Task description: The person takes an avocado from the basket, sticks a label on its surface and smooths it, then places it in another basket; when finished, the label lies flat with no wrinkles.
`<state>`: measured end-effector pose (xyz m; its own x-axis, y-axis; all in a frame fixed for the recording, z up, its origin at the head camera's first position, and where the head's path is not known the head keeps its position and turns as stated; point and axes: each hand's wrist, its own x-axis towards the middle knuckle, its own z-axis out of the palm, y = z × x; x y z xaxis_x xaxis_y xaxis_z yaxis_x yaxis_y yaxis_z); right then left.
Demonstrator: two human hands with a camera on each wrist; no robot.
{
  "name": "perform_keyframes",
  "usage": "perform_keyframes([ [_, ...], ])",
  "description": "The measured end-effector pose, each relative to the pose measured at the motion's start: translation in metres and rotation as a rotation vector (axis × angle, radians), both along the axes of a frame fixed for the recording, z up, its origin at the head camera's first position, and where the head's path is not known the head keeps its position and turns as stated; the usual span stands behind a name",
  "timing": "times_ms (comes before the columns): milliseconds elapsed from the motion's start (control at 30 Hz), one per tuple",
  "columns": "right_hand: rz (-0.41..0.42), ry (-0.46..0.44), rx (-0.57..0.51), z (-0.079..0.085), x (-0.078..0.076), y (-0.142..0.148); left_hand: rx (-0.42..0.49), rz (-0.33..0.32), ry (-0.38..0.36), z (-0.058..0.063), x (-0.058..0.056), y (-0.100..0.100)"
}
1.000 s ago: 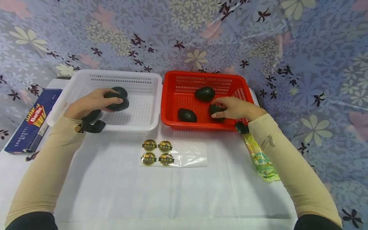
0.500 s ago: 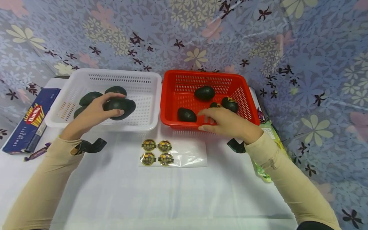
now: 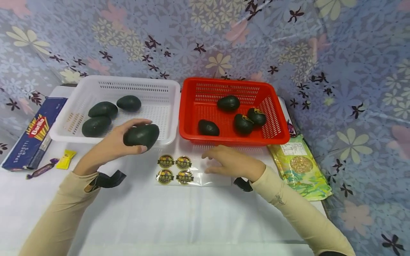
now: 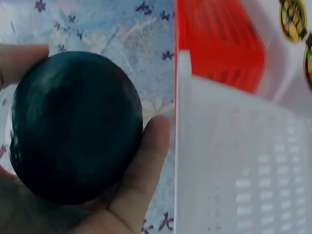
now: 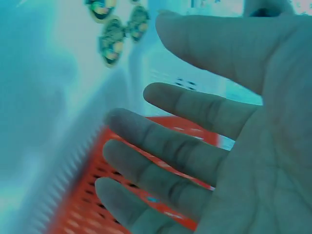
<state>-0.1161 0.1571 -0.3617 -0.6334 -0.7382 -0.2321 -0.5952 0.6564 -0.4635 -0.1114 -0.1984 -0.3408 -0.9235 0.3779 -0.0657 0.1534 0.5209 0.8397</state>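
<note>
My left hand (image 3: 112,144) grips a dark green avocado (image 3: 141,138) over the front rim of the white basket (image 3: 153,141). In the left wrist view the thumb and fingers curl round this avocado (image 4: 78,126). My right hand (image 3: 232,161) holds nothing and hovers over the clear sticker sheet (image 3: 205,182); its fingers are spread and loosely extended in the right wrist view. Several round gold-and-black stickers (image 3: 166,161) sit on the sheet's left half. The red basket (image 3: 230,141) holds several avocados, and two of them, such as the front one (image 3: 242,124), carry a sticker.
Several avocados, one of them at the back (image 3: 129,103), lie in the white basket. A blue spaghetti box (image 3: 35,133), a purple-wrapped candy (image 3: 42,170) and a yellow candy (image 3: 66,159) are at the left. On the right lies a yellow-green food bag (image 3: 302,167).
My left hand has lifted an avocado and brought it forward over the white basket's front rim. My right hand has let go of a stickered avocado and moved from the red basket to the sticker sheet.
</note>
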Motion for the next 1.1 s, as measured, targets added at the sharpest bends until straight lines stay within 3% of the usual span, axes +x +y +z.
perform_keyframes([
  [133,0.057,0.017,-0.04,-0.021,-0.007,-0.013,0.006,-0.124,0.049,-0.009,0.011,0.011],
  [233,0.067,0.045,-0.04,-0.034,-0.011,-0.024,0.031,-0.23,0.022,-0.017,0.019,0.023],
  [333,0.02,0.05,-0.025,-0.044,-0.013,-0.034,0.019,-0.318,-0.015,-0.026,0.025,0.037],
  [433,-0.043,0.03,-0.011,-0.05,-0.013,-0.041,-0.031,-0.367,-0.005,-0.039,0.029,0.046],
  [533,-0.063,0.016,-0.005,-0.053,-0.013,-0.046,-0.063,-0.375,0.007,-0.051,0.031,0.05],
  [767,-0.048,0.031,-0.017,-0.058,-0.014,-0.054,-0.03,-0.369,-0.044,-0.067,0.027,0.049],
  [1100,-0.086,0.013,-0.028,-0.062,-0.017,-0.062,-0.181,-0.296,0.071,-0.081,0.024,0.046],
])
